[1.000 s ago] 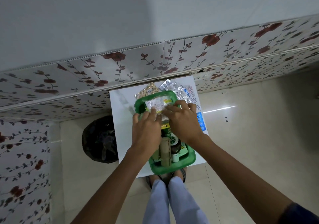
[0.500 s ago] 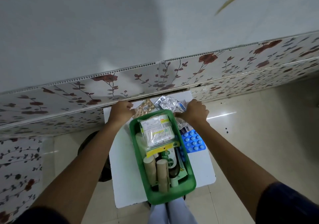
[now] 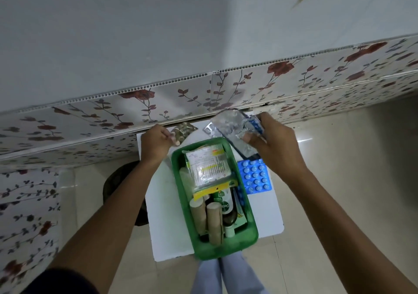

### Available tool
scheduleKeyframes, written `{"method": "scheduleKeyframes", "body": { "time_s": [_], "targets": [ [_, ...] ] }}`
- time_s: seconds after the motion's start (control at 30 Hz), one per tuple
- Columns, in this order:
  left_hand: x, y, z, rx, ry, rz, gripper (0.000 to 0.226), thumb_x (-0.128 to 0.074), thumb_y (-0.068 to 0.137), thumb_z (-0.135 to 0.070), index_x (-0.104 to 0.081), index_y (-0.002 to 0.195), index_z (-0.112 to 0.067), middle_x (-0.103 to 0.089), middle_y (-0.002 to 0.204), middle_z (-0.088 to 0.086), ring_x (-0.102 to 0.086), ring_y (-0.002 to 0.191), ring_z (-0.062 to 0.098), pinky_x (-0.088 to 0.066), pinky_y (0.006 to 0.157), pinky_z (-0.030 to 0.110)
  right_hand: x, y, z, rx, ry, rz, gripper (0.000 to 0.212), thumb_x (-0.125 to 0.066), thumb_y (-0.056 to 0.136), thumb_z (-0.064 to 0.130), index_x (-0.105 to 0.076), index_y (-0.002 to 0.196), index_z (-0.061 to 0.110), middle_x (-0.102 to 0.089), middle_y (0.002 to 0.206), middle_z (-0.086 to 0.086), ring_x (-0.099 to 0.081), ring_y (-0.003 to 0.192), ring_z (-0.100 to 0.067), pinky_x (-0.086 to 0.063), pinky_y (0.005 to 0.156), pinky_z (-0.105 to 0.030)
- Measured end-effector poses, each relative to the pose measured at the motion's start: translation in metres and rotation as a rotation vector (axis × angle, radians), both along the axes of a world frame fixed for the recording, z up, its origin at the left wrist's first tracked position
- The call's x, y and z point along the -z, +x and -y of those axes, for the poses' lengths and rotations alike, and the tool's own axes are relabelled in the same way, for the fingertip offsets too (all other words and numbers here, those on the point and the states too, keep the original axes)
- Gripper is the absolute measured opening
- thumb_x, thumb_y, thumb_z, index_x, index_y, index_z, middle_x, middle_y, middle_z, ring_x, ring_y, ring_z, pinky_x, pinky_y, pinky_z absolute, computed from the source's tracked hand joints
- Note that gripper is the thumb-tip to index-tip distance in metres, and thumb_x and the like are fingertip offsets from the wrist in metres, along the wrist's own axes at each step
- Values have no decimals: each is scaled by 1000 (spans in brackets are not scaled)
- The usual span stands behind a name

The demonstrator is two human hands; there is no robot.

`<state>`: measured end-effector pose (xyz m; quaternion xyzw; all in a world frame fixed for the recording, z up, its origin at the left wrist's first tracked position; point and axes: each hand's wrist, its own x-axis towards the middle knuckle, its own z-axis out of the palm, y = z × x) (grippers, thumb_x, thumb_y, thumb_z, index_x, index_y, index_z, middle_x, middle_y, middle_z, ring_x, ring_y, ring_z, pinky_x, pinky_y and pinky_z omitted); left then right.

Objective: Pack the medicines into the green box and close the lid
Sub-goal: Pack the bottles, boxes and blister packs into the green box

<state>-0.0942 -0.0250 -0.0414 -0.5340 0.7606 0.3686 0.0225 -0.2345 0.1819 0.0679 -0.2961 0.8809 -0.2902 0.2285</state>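
Two grips: right hand [image 3: 274,144] pinches crinkled foil strips [image 3: 230,127]; left hand [image 3: 156,143] clasps a brown-pilled strip [image 3: 182,130].

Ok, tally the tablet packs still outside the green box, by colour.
Blue blister sheet, lying on the table: 1
Brown-tablet strip, pinched by the left hand: 1
Silver foil bundle, held in the right hand: 1 (its strips overlap too much to count)
Total: 3 outside the green box
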Motion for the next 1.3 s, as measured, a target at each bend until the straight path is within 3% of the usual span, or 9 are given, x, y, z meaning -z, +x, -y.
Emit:
{"method": "scheduleKeyframes", "body": {
  "time_s": [0.1,0.2,0.4,0.57,0.67,0.9,1.03,1.17,1.3],
  "targets": [
    [-21,17,-7,-100,-54,-62,10,-60,79,-3,-62,89,-6,-61,81,7,-55,73,20,-36,63,24,-32,25,-6,-311,16,79,16,-68,80,11,-58,90,6,-60,74,-1,-49,59,-12,-37,53,-11],
    [-37,44,-14,-173,-58,-101,19,-58,80,-1,-62,99,-2,-61,83,8,-57,75,22,-41,65,26,-25,55,-2,-545,153,161,28,-68,79,15,-54,103,10,-67,87,-14,-59,74,-27,-46,62,-32],
    [-53,87,-39,-373,42,-239,22,-57,86,-6,-60,108,-5,-65,87,11,-58,62,10,-53,72,34,12,101,4,-804,536,9,45,-49,90,11,-41,133,21,-60,115,-17,-60,102,-35,-50,73,-39],
    [-72,98,-56,-363,117,-368,24,-57,89,-12,-60,111,-6,-66,92,12,-58,64,12,-52,68,26,24,101,0,-683,509,77,49,-50,86,8,-50,127,34,-60,120,-12,-61,103,-32,-54,79,-40],
    [-78,98,-61,-372,158,-435,21,-57,89,-11,-60,109,-6,-66,93,12,-58,66,11,-51,65,23,22,99,-4,-520,379,176,34,-56,86,9,-60,118,19,-65,113,-11,-61,103,-31,-51,80,-33],
    [-79,101,-71,-426,206,-520,21,-56,89,-9,-60,109,-4,-66,79,2,-58,61,7,-50,59,18,32,110,-24,110,185,427,25,-59,86,10,-55,111,8,-59,83,-1,-50,77,-18,-34,48,-9],
    [-79,98,-79,-411,234,-516,18,-55,89,-8,-59,107,-5,-64,76,2,-56,62,11,-50,63,23,40,127,-29,51,231,261,39,-62,81,7,-51,118,6,-65,108,-13,-60,94,-28,-45,69,-23],
    [-80,96,-81,-391,245,-514,15,-55,89,-8,-57,104,-11,-64,78,3,-56,64,13,-51,66,25,36,137,-28,-80,121,52,65,-66,79,12,-36,137,15,-50,128,-14,-50,112,-30,-46,85,-36],
    [-81,91,-82,-366,235,-497,14,-55,89,-9,-58,103,-13,-64,78,5,-56,63,13,-51,69,28,45,153,-27,-276,266,-159,70,-77,65,11,-47,127,23,-54,116,-15,-56,92,-32,-53,69,-36]
  ]
}}
